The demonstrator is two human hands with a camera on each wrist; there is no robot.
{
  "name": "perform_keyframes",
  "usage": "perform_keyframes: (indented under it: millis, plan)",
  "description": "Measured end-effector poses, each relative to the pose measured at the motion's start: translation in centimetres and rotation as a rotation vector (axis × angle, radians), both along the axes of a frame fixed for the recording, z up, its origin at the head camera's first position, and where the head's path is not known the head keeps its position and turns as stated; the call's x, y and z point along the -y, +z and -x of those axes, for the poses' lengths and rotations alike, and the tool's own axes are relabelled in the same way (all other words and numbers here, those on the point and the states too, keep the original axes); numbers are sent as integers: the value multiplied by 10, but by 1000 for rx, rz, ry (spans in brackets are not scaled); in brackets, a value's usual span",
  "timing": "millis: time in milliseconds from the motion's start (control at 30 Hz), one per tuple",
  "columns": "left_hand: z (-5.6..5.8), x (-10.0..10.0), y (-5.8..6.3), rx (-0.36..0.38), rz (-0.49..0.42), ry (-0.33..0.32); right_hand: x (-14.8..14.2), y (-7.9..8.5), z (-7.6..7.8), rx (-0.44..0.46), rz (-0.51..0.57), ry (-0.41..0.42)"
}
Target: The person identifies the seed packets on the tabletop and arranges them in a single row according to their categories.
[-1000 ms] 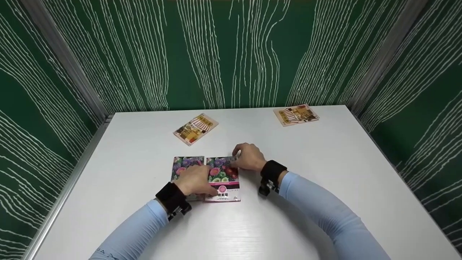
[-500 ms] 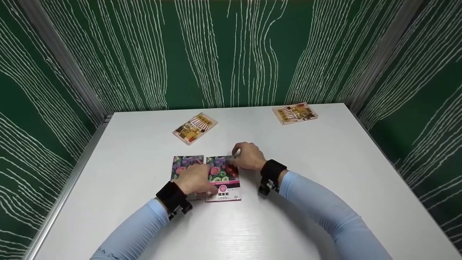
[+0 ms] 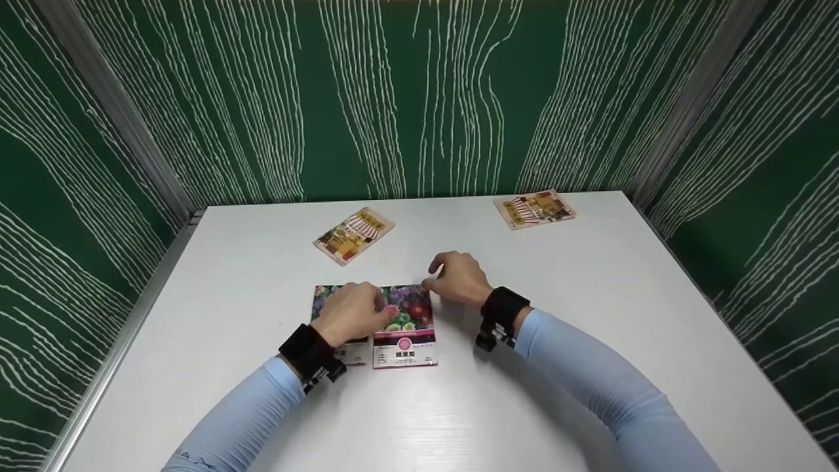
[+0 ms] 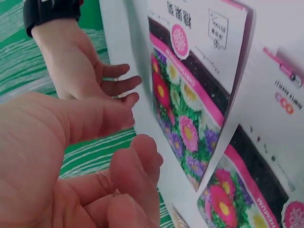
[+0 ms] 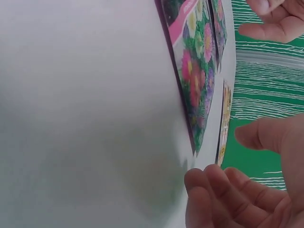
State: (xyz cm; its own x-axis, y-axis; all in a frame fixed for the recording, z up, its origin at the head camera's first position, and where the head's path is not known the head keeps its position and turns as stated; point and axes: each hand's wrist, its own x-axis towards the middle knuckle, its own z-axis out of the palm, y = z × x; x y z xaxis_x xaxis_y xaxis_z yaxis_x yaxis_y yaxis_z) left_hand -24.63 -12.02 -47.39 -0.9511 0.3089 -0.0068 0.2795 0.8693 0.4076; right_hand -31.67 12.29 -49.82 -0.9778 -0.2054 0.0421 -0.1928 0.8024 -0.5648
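The fingers (image 4: 135, 164) of the left hand (image 3: 351, 313) are loosely bent, with a clear gap between thumb and fingertips and nothing between them. The hand hangs over the left flower packet (image 3: 354, 356), hiding much of it from the head view. That packet lies flat left of the middle of the counter (image 3: 216, 314), with its short sides roughly in line with the far edge. Beyond it, nearer the far edge, a market-stall card (image 3: 354, 235) lies slanted. Next comes the right flower packet (image 3: 404, 334), flat and upright to the wearer beside the left one, a narrow gap between them, their lower ends nearly level. At its far right corner is the right hand (image 3: 460, 278), thumb and fingers parted in a wide, rounded gap, holding nothing; the right wrist view shows the fingertips just off that corner. Another market-stall card (image 3: 535, 210) lies by the far edge, towards the counter's far right corner.

Half a second ago the left thumb covered part of the right packet's label and the right fingers were at its corner; both hands have since drawn back, uncovering the label. The packet has hardly shifted, so it seems released and its placing beside the left one looks finished.
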Motion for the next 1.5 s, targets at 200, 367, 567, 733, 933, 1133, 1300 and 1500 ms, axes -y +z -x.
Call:
perform_keyframes:
  millis: [200,367,567,733,933,1133,1300,1500]
  plan:
    - [5,0,3,-64,-33,3,-4,4,-4,-4,16,32]
    - [9,1,6,-116,-48,-7,-5,7,-8,-20,10,39]
    - [15,1,7,-105,-78,-20,-5,10,-11,-37,15,52]
    - [19,2,8,-105,-87,-27,-8,15,-13,-43,23,65]
    - [23,3,8,-133,-74,-35,-10,21,-16,-49,14,69]
    - [28,2,8,-142,-77,-8,-12,23,-19,-51,22,79]
    - [32,3,7,-149,-72,21,-13,23,-20,-50,32,80]
    - [40,7,5,-151,-69,46,-13,21,-20,-55,23,77]
